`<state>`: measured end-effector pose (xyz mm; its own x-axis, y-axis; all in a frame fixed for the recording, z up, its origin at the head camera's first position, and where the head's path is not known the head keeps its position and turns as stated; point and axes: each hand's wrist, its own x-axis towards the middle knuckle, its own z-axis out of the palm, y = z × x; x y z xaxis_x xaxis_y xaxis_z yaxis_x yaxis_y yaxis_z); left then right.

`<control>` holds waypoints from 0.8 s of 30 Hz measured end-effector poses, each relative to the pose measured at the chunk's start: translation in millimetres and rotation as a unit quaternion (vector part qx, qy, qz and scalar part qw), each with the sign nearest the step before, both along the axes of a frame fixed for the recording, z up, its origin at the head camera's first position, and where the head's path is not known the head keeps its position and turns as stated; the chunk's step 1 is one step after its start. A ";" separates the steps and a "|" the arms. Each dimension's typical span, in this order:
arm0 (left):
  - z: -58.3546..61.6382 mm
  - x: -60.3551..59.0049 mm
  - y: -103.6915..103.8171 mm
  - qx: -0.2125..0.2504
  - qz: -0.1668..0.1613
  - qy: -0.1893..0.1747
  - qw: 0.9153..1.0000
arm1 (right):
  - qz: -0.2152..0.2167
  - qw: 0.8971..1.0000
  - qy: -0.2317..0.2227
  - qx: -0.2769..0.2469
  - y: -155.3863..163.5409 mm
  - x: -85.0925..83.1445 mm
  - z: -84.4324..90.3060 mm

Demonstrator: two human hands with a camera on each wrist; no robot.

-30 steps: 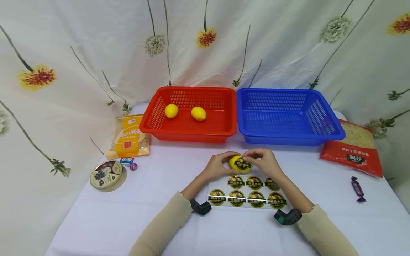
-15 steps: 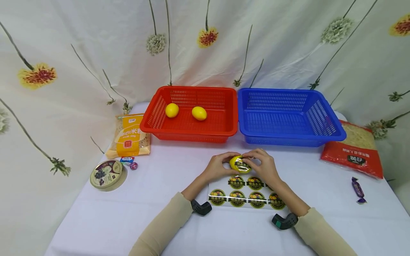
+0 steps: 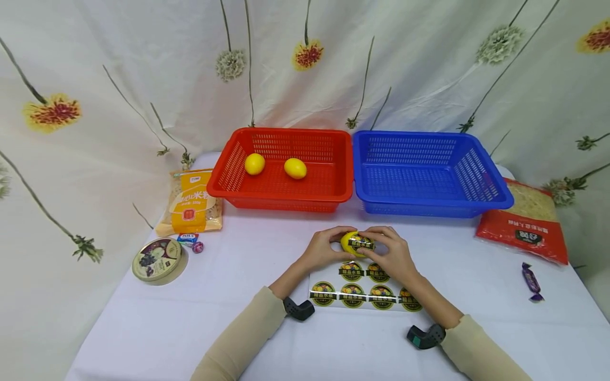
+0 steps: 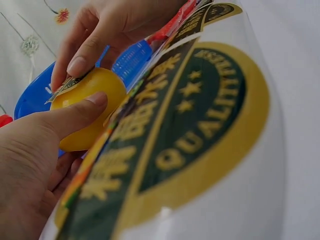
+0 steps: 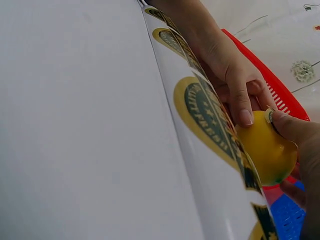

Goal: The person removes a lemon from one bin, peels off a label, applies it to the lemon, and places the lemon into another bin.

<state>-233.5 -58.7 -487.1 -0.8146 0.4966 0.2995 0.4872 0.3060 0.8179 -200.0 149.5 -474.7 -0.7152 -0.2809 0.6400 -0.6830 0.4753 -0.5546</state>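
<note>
My left hand holds a yellow lemon from its left side, the thumb below and fingers above in the head view. A dark green and gold oval sticker lies across the lemon's face. At the lemon's right end, my right hand curls round it, its thumb pressing on the sticker. One tip of that sticker stands off the lemon's skin in the left wrist view. Beneath the hands lies a clear sheet bearing rows of the same stickers, partly hidden by my right forearm.
Two lemons sit in a red basket behind the hands. Beside it stands a blue basket. Left are an orange food bag, a round tin and small sweets. Right are a red noodle bag and purple candy.
The right hand's fingers have shifted from the sticker's upper right edge to round the lemon's right end, and the sticker shows flatter across the lemon. The left hand keeps its hold.
</note>
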 end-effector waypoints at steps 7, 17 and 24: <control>3.6 2.6 1.1 0.008 -0.005 -0.007 1.000 | 0.005 1.000 0.003 0.000 0.0 -1.0 -3.0; 3.0 -2.8 -2.6 0.074 -0.057 -0.139 0.986 | 0.018 1.000 0.020 0.005 2.3 -1.9 -5.5; 8.3 -2.0 -0.7 0.073 -0.023 -0.150 0.986 | 0.012 1.000 0.009 0.020 2.2 -0.1 -6.8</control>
